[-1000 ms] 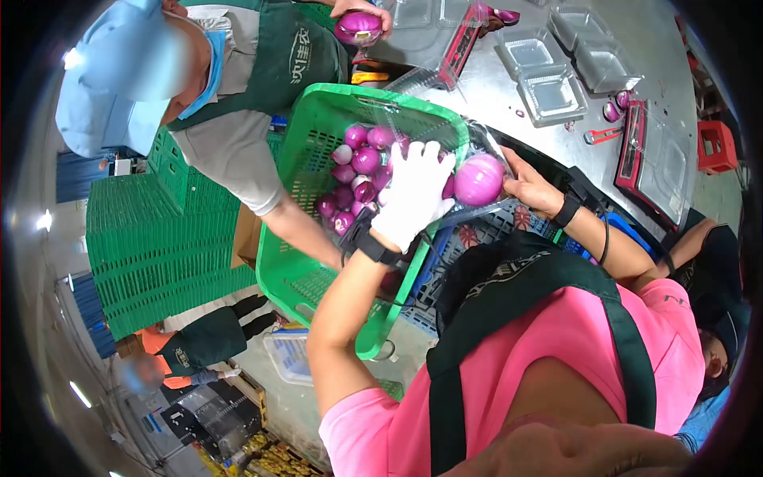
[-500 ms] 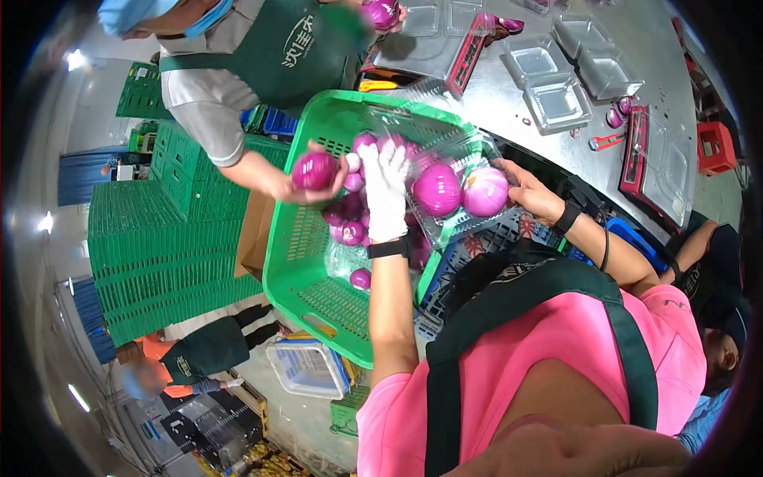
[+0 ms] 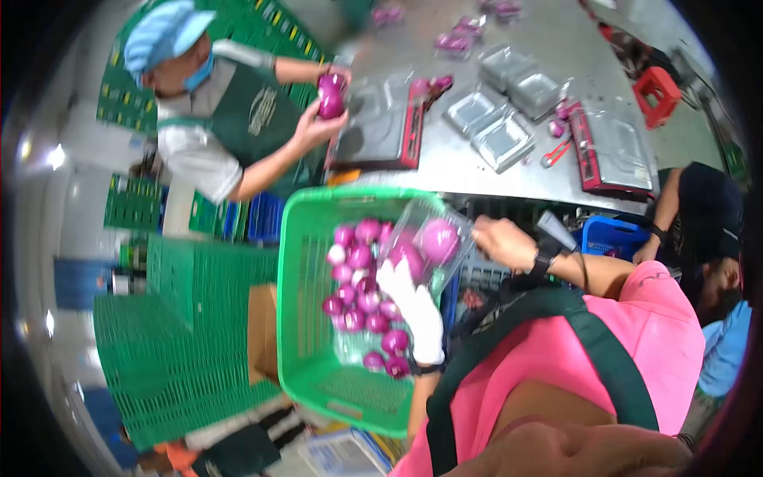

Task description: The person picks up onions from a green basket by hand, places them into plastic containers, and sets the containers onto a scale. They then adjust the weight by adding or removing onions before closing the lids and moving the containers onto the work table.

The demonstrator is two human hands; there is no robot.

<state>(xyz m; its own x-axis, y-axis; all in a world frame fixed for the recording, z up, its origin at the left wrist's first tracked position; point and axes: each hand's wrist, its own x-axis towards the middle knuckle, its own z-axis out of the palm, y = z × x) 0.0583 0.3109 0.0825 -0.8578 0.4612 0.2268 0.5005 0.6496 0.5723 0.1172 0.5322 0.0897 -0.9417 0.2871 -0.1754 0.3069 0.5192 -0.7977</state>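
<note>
A clear plastic container [image 3: 453,274] with large purple onions [image 3: 439,241] in it is held above the right rim of a green crate [image 3: 288,318]. My right hand [image 3: 507,244], bare and wearing a black wristband, pinches the container's right edge. At the lower left corner my left hand [image 3: 417,314], in a white glove, closes its fingers on the container beside one onion. Its exact grip is partly hidden. Several smaller purple onions [image 3: 368,300] lie in the crate, left of the glove.
Across the crate a co-worker [image 3: 230,119] holds purple onions [image 3: 331,97]. On the metal table [image 3: 445,171] stand red-edged film wrappers [image 3: 608,151], empty clear containers [image 3: 493,127], a red cutter [image 3: 556,153] and packed onions [image 3: 457,40]. Stacked green crates [image 3: 191,334] rise at left. Another person [image 3: 703,207] is at right.
My left hand has come out from among the crate's onions to the container's corner. The container sits lower in view. The co-worker's hands have moved from the crate toward the table.
</note>
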